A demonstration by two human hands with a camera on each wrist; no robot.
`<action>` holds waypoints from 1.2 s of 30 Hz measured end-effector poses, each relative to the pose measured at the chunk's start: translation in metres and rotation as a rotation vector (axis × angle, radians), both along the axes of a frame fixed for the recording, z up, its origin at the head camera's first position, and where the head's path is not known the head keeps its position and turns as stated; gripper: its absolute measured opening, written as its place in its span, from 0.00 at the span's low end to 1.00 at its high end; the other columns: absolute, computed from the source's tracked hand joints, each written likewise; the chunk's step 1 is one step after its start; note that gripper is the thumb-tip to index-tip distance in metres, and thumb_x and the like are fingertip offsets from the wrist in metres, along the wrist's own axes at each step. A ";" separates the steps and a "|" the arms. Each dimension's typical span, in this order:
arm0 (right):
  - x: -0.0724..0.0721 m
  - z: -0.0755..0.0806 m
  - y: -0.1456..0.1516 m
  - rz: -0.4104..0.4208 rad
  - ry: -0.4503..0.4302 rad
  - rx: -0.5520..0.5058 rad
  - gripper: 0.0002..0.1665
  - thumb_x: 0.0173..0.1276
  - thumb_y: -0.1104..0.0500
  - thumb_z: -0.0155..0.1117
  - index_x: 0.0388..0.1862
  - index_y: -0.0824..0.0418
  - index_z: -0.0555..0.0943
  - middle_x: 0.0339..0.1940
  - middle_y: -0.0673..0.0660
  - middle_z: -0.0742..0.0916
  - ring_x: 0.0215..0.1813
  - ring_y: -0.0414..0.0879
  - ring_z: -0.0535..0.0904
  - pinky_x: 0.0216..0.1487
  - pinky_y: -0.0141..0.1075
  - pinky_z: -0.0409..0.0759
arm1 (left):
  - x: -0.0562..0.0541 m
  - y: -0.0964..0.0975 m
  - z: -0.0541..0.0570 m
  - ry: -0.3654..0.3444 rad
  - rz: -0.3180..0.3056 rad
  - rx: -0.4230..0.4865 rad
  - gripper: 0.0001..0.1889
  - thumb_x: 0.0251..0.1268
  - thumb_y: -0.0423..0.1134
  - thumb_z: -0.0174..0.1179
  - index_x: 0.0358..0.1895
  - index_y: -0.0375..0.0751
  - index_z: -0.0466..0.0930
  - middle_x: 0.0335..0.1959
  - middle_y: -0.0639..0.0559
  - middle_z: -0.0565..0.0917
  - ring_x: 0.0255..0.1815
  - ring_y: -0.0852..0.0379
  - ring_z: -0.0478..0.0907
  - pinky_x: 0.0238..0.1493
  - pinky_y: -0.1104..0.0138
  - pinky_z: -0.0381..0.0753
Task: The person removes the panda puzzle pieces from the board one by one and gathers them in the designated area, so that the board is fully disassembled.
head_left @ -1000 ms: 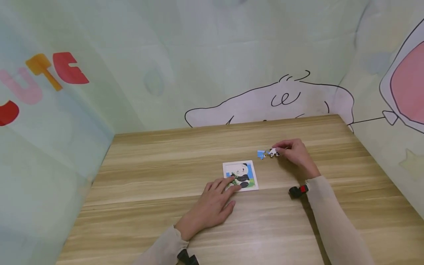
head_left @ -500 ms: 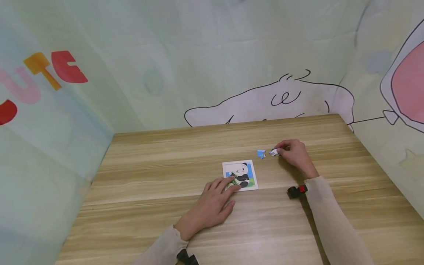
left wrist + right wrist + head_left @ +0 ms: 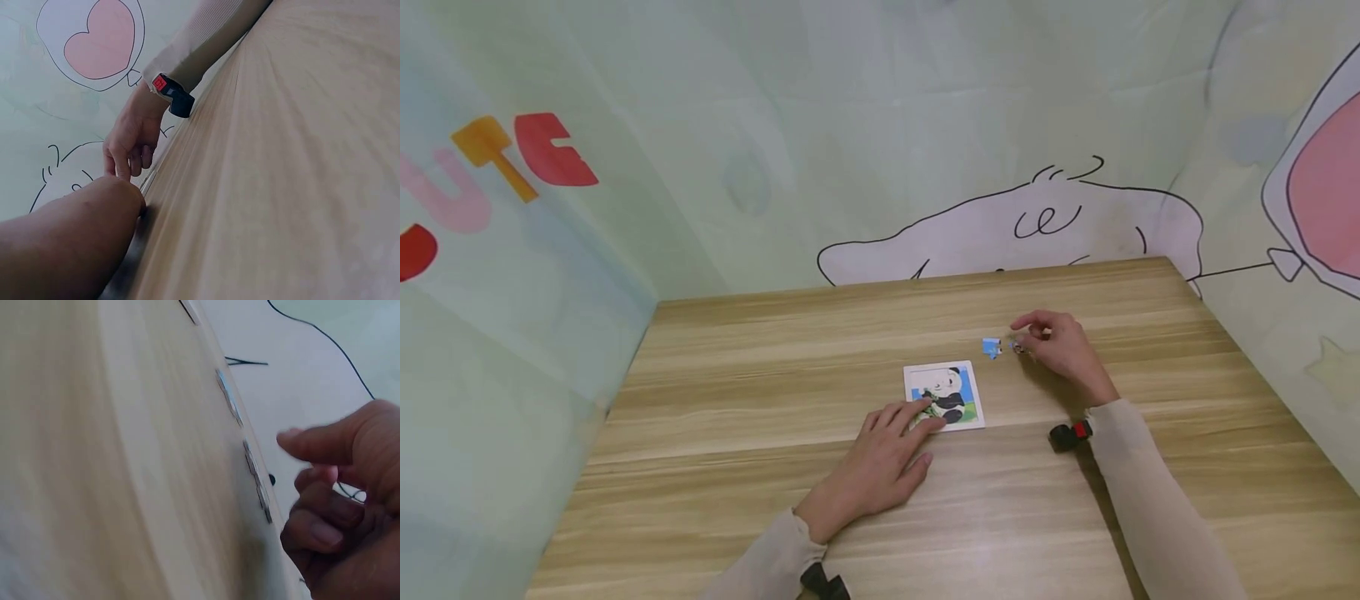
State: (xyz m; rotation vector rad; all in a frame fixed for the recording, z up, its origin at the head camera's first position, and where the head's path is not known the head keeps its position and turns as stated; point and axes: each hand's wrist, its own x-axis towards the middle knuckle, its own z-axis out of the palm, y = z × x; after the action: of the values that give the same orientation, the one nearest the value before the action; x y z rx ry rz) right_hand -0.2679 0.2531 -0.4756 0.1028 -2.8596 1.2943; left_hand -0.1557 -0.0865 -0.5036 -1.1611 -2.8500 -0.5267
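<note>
In the head view a square panda puzzle (image 3: 964, 397) with a white border lies mid-table. My left hand (image 3: 877, 467) rests its fingertips on the puzzle's lower left part, hiding that corner. Beyond it lie two loose jigsaw pieces: a blue one (image 3: 991, 347) and a darker one (image 3: 1017, 346), partly hidden by my right hand (image 3: 1058, 346). From the right wrist view, both pieces lie flat on the table, the farther (image 3: 230, 398) and the nearer (image 3: 257, 481). The thumb and fingers of my right hand hover just off the nearer piece, holding nothing.
The wooden table (image 3: 760, 375) meets a printed fabric backdrop (image 3: 775, 150) at its back edge and sides. Black wrist cameras sit on both sleeves, the right one (image 3: 1070, 435) with a red patch.
My right hand has let go of the jigsaw piece, which has shifted slightly right, apart from the blue one. The fingers have spread and lifted. My left hand stays put.
</note>
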 end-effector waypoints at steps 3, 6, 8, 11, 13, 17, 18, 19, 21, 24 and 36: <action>0.001 0.004 -0.010 0.086 -0.038 -0.018 0.12 0.75 0.61 0.68 0.55 0.62 0.88 0.30 0.53 0.77 0.28 0.45 0.72 0.29 0.33 0.69 | -0.001 0.000 0.000 -0.019 0.004 0.002 0.26 0.84 0.52 0.50 0.79 0.58 0.69 0.84 0.49 0.67 0.81 0.44 0.67 0.75 0.42 0.70; 0.004 0.005 -0.021 0.174 -0.063 -0.017 0.12 0.75 0.60 0.70 0.54 0.59 0.89 0.29 0.52 0.78 0.29 0.45 0.72 0.30 0.32 0.69 | -0.001 0.000 0.000 -0.029 0.004 0.006 0.26 0.84 0.52 0.50 0.79 0.59 0.69 0.84 0.49 0.67 0.81 0.44 0.67 0.75 0.42 0.69; 0.007 0.005 -0.029 0.226 -0.078 -0.021 0.12 0.74 0.59 0.72 0.54 0.58 0.89 0.31 0.51 0.78 0.31 0.45 0.73 0.31 0.32 0.70 | -0.001 0.001 0.001 -0.033 0.004 0.006 0.26 0.84 0.52 0.49 0.79 0.59 0.69 0.84 0.49 0.67 0.81 0.44 0.67 0.75 0.42 0.69; 0.014 0.002 -0.040 0.302 -0.102 -0.032 0.14 0.73 0.57 0.73 0.56 0.57 0.88 0.32 0.52 0.78 0.32 0.46 0.73 0.32 0.32 0.70 | -0.001 0.001 0.001 -0.042 0.001 0.002 0.26 0.84 0.52 0.49 0.80 0.59 0.69 0.85 0.49 0.66 0.81 0.44 0.67 0.75 0.42 0.69; 0.020 -0.001 -0.046 0.342 -0.102 -0.032 0.16 0.73 0.57 0.74 0.57 0.57 0.87 0.32 0.52 0.79 0.32 0.45 0.73 0.32 0.32 0.69 | 0.000 0.001 0.001 -0.043 -0.002 0.001 0.26 0.84 0.52 0.50 0.80 0.59 0.69 0.85 0.49 0.66 0.81 0.44 0.67 0.75 0.42 0.69; 0.029 -0.005 -0.056 0.393 -0.042 0.035 0.20 0.71 0.56 0.77 0.59 0.56 0.86 0.30 0.50 0.80 0.31 0.42 0.72 0.32 0.31 0.67 | 0.001 0.000 0.002 -0.020 -0.008 0.012 0.26 0.82 0.51 0.52 0.78 0.57 0.70 0.84 0.48 0.68 0.80 0.43 0.68 0.74 0.42 0.70; 0.031 -0.006 -0.057 0.399 -0.015 0.057 0.20 0.70 0.56 0.77 0.59 0.56 0.87 0.30 0.49 0.80 0.31 0.41 0.72 0.33 0.31 0.67 | 0.001 0.000 0.002 -0.012 -0.009 0.014 0.26 0.82 0.51 0.52 0.78 0.57 0.70 0.83 0.47 0.68 0.79 0.43 0.68 0.73 0.42 0.71; 0.032 -0.006 -0.058 0.403 0.007 0.076 0.20 0.69 0.56 0.78 0.58 0.57 0.87 0.29 0.48 0.80 0.30 0.40 0.71 0.33 0.31 0.67 | 0.001 -0.001 0.002 -0.005 -0.008 0.015 0.26 0.82 0.50 0.52 0.78 0.57 0.70 0.83 0.47 0.68 0.79 0.43 0.68 0.73 0.42 0.71; 0.032 -0.005 -0.060 0.409 0.041 0.103 0.20 0.69 0.57 0.78 0.58 0.57 0.86 0.28 0.48 0.80 0.30 0.40 0.71 0.33 0.31 0.67 | 0.000 -0.001 0.001 0.008 -0.008 0.020 0.26 0.82 0.50 0.53 0.78 0.57 0.71 0.83 0.47 0.68 0.79 0.43 0.68 0.73 0.42 0.71; 0.032 -0.002 -0.061 0.412 0.060 0.131 0.20 0.69 0.58 0.78 0.58 0.58 0.86 0.27 0.49 0.80 0.30 0.40 0.70 0.34 0.31 0.66 | -0.001 -0.001 0.001 0.024 -0.005 0.014 0.26 0.82 0.51 0.53 0.78 0.57 0.70 0.83 0.47 0.68 0.79 0.43 0.68 0.72 0.43 0.72; 0.036 0.007 -0.062 0.495 0.079 0.261 0.24 0.72 0.57 0.75 0.63 0.61 0.82 0.25 0.47 0.81 0.28 0.38 0.70 0.35 0.32 0.69 | 0.000 -0.001 0.002 0.012 -0.005 0.016 0.26 0.82 0.50 0.52 0.78 0.57 0.70 0.83 0.47 0.68 0.79 0.44 0.68 0.72 0.43 0.71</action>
State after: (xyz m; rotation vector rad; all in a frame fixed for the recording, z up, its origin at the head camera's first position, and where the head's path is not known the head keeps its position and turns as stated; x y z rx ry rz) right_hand -0.2323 0.1915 -0.4690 0.8874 -3.0228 0.9114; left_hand -0.1554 -0.0876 -0.5020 -1.1650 -2.8279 -0.5402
